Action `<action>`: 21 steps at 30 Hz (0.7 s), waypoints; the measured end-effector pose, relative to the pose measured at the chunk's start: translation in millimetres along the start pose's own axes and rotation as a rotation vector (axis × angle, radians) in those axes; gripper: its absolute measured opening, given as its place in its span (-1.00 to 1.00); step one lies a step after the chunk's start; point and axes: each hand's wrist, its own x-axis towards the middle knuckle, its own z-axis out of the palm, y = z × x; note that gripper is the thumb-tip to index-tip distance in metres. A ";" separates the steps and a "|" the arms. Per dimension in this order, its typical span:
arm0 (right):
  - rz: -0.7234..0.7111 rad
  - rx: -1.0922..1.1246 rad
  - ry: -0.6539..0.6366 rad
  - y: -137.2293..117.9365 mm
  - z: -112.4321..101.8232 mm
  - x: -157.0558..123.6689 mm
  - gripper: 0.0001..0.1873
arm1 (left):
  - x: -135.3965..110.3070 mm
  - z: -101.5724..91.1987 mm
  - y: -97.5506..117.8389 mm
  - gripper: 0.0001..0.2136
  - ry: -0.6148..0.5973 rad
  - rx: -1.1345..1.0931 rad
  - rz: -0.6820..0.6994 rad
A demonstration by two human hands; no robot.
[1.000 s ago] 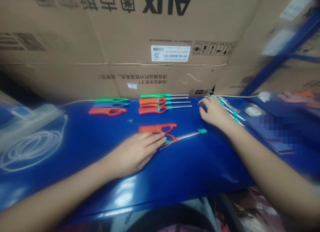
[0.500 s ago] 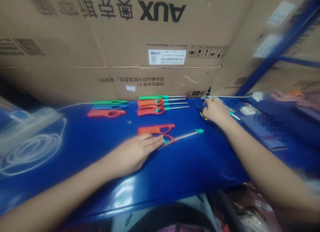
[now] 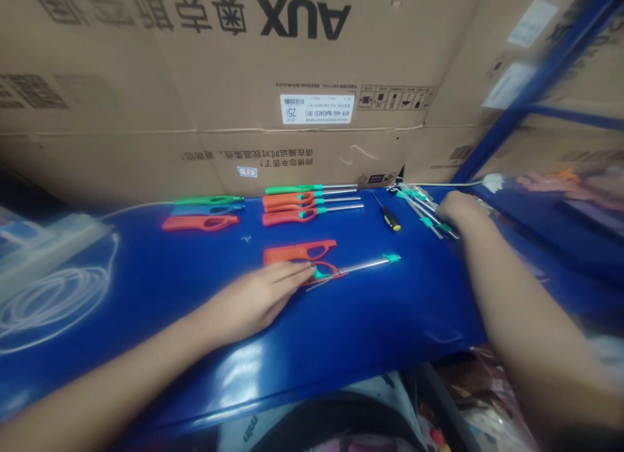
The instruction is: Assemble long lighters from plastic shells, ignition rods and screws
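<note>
My left hand (image 3: 270, 289) lies over an opened red gas lighter, its fingers together on the handle and covering most of it. From that handle a metal lighter tube (image 3: 365, 265) with a green tip sticks out to the right. A red handle half (image 3: 297, 252) rests just beyond the fingers. My right hand (image 3: 463, 208) is at the right, beside a pile of metal tubes with green parts (image 3: 424, 208); its fingers are hidden from view. Left of that pile is a black and yellow screwdriver (image 3: 390, 218).
Several lighters with tubes (image 3: 290, 201) lie in a row against the cardboard box (image 3: 219, 81). Left of them are green, blue and red handle pieces (image 3: 199, 223). A coiled white cable (image 3: 58, 296) and power strip (image 3: 53, 250) occupy the left of the blue table (image 3: 341, 335).
My right hand has moved right, away from the screwdriver, to the far side of the tube pile. My left hand stays on the lighter. The view has shifted slightly.
</note>
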 end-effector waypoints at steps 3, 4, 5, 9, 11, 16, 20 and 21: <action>0.004 0.004 -0.004 -0.3 -1.8 -0.6 -0.60 | -0.1 0.3 -0.2 -0.58 -0.002 -0.008 0.004; 0.004 0.007 -0.005 -0.8 -2.7 -1.6 -0.61 | -0.1 0.5 -0.5 -0.58 -0.008 -0.010 0.001; 0.005 0.009 -0.004 -1.3 -3.7 -2.8 -0.61 | -0.1 0.8 -0.9 -0.58 -0.013 -0.011 -0.003; -0.006 0.020 0.002 -3.3 -6.8 -7.7 -0.61 | 0.1 1.4 -1.8 -0.57 -0.019 -0.024 -0.021; -0.013 0.025 -0.004 -3.2 -7.4 -9.5 -0.61 | 0.3 1.1 -1.4 -0.57 -0.012 -0.039 -0.021; -0.041 0.055 -0.012 0.0 -4.6 -8.8 -0.62 | 0.1 -0.2 -0.3 -0.58 -0.010 -0.050 -0.015; -0.083 0.112 0.023 0.9 -2.5 -8.4 -0.61 | 0.0 -0.4 -1.8 -0.58 -0.006 -0.040 -0.005; -0.104 0.138 0.049 0.0 -3.2 -9.6 -0.61 | 0.1 -0.2 -2.0 -0.58 -0.005 -0.041 -0.005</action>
